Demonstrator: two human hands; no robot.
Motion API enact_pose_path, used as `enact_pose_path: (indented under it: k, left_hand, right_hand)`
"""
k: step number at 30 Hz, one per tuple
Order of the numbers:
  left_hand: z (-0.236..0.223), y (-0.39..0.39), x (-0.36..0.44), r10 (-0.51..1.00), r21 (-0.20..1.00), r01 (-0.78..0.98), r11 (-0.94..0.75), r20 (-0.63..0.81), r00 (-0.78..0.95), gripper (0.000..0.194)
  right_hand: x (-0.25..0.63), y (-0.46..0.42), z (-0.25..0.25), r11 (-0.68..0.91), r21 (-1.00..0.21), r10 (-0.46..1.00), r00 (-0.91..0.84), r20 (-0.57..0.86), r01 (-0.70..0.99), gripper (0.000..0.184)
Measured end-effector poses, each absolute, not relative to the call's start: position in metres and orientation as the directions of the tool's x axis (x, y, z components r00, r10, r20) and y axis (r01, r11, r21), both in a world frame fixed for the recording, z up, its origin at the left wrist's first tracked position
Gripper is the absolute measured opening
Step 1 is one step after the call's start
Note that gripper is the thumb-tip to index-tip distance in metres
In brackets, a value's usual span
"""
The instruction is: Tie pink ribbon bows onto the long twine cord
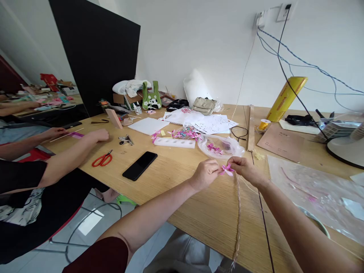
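Observation:
Above the table, in the head view, my left hand [207,172] and my right hand [245,169] meet at a small pink flower [226,170]. Both hands pinch it, the left from one side and the right from the other. A braided cord [238,212] hangs below my right hand and runs over the table's front edge towards my lap. Just behind my hands lies a clear plastic bag [237,148] with pink flower pieces [214,148] in it. A white holder with round holes [174,142] stands left of the bag, pink flowers behind it.
A black phone [140,165] and red-handled scissors [102,159] lie to the left. Beyond them a co-worker's hands [96,135] handle a purple strip. A yellow roll [287,98], a lamp base [348,146] and a plastic sheet [309,189] are on the right.

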State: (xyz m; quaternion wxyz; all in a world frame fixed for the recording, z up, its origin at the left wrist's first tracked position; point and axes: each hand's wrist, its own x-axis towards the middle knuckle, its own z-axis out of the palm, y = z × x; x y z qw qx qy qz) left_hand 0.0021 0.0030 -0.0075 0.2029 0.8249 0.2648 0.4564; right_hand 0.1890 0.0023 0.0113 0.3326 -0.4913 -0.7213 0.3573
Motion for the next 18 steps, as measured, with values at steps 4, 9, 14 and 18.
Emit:
enact_pose_path:
  k: [4, 9, 14, 18]
  left_hand:
    - [-0.009, 0.019, -0.004, 0.776, 0.755, 0.207, -0.622, 0.560, 0.290, 0.012]
    - [-0.011, 0.029, -0.006, 0.904, 0.919, 0.114, -0.376, 0.337, 0.264, 0.016]
    - [-0.003, 0.022, -0.003, 0.925, 0.978, -0.032, -0.208, 0.207, 0.317, 0.027]
    - [-0.001, 0.022, -0.002, 0.932, 0.980, -0.065, -0.189, 0.200, 0.303, 0.029]
  right_hand:
    - [0.179, -0.015, -0.008, 0.217, -0.860, 0.970, -0.204, 0.136, 0.461, 0.020]
    - [0.172, -0.028, -0.016, 0.121, -0.920, 0.990, -0.109, 0.086, 0.373, 0.018]
    - [0.174, -0.026, -0.022, 0.067, -0.964, 0.995, -0.094, 0.044, 0.259, 0.019]
    - [0.176, -0.023, -0.021, 0.116, -0.935, 0.991, -0.108, 0.084, 0.334, 0.019]
